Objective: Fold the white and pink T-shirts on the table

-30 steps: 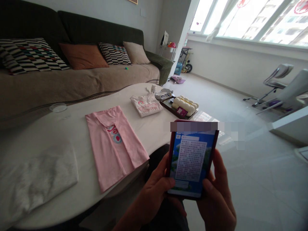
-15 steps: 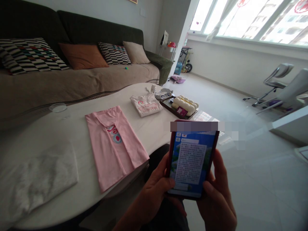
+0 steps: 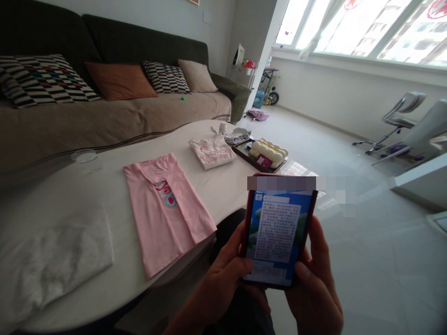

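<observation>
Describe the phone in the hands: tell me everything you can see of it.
The phone is a flat slab with a dark red rim and a lit screen facing the camera: a pale block of small, unreadable text over blue; its top strip is blurred. It is held upright, tilted slightly, right of the white table. The left hand grips its left side, thumb on the lower edge; the right hand grips the right side, thumb at the lower corner.
</observation>
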Demonstrator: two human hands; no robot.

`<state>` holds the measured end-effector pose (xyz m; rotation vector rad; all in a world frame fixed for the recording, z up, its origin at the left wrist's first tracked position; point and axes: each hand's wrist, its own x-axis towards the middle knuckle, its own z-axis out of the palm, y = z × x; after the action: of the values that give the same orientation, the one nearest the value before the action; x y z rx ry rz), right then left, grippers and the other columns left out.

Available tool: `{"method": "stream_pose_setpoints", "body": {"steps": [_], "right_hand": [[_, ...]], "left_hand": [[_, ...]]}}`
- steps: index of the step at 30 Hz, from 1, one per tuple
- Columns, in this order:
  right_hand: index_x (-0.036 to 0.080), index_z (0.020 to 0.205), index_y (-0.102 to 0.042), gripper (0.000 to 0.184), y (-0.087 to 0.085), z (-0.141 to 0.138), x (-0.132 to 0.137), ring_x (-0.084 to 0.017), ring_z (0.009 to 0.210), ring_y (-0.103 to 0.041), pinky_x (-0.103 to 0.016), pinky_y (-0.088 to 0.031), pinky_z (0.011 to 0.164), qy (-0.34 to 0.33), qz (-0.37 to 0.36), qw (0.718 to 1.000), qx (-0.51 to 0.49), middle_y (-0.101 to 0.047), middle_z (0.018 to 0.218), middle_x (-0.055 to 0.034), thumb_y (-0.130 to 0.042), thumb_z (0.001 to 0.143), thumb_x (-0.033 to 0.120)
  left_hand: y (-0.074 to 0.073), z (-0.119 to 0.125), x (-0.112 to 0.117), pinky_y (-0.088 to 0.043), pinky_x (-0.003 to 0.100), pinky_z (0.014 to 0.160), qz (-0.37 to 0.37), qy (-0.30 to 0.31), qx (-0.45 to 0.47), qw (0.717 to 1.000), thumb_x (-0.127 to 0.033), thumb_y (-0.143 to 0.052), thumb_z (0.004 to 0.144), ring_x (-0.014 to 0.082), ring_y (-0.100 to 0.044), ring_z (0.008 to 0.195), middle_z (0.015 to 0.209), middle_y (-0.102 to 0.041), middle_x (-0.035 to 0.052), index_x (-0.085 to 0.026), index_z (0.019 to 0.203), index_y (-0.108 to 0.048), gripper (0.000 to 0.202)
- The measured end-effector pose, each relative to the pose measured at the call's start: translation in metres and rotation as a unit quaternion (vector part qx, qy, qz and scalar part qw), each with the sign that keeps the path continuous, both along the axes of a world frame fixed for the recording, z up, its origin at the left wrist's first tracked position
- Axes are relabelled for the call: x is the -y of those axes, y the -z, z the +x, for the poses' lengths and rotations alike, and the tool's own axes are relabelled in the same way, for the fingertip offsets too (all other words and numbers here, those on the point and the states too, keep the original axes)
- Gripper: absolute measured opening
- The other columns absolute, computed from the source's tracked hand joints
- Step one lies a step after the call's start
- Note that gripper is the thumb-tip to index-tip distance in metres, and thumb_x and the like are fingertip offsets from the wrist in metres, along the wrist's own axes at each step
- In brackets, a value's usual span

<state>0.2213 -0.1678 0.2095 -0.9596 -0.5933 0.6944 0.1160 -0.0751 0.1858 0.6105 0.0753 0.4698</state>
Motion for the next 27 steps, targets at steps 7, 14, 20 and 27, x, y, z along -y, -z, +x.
{"method": "stream_pose_setpoints", "body": {"steps": [7, 14, 20, 27], "right_hand": [[0.045, 0.138, -0.034, 0.055, 0.001, 0.002, 0.0, -0.028, 0.121, -0.053, -0.049, -0.051, 0.088, 0.0, -0.022, 1.0, 0.011, -0.053, 0.136, 0.0037, -0.049, 0.089, 0.027], [0.045, 0.138, -0.036, 0.053, 0.003, 0.002, 0.0, -0.028, 0.122, -0.052, -0.05, -0.049, 0.092, 0.0, -0.014, 1.0, 0.027, -0.053, 0.135, 0.0045, -0.047, 0.089, 0.026], [0.045, 0.137, -0.037, 0.054, 0.001, 0.001, 0.0, -0.027, 0.12, -0.054, -0.049, -0.046, 0.095, 0.002, -0.012, 1.0, 0.018, -0.056, 0.133, 0.0039, -0.05, 0.088, 0.026], [0.045, 0.138, -0.035, 0.054, -0.007, -0.005, -0.001, -0.026, 0.118, -0.056, -0.048, -0.049, 0.091, 0.022, -0.042, 0.999, -0.014, -0.057, 0.132, 0.0038, -0.049, 0.089, 0.027]], "left_hand": [[0.003, 0.0, 0.001, -0.058, 0.025, 0.05, 0.01, -0.005, 0.008, 1.0, -0.025, -0.056, 0.079, 0.0197, -0.062, 0.085, 0.114, -0.055, 0.0061, -0.039, 0.138, -0.038, 0.064], [0.004, 0.0, 0.0, -0.058, 0.023, 0.05, 0.016, 0.0, 0.019, 1.0, -0.022, -0.054, 0.079, 0.0191, -0.063, 0.084, 0.11, -0.056, 0.006, -0.039, 0.139, -0.037, 0.064], [-0.003, -0.002, -0.001, -0.059, 0.026, 0.051, 0.015, 0.004, -0.017, 1.0, -0.024, -0.058, 0.077, 0.0219, -0.064, 0.086, 0.112, -0.057, 0.0072, -0.036, 0.14, -0.036, 0.068], [0.002, -0.002, 0.0, -0.059, 0.025, 0.051, 0.012, -0.002, -0.012, 1.0, -0.02, -0.058, 0.075, 0.02, -0.064, 0.084, 0.115, -0.056, 0.0061, -0.039, 0.138, -0.038, 0.069]]}}
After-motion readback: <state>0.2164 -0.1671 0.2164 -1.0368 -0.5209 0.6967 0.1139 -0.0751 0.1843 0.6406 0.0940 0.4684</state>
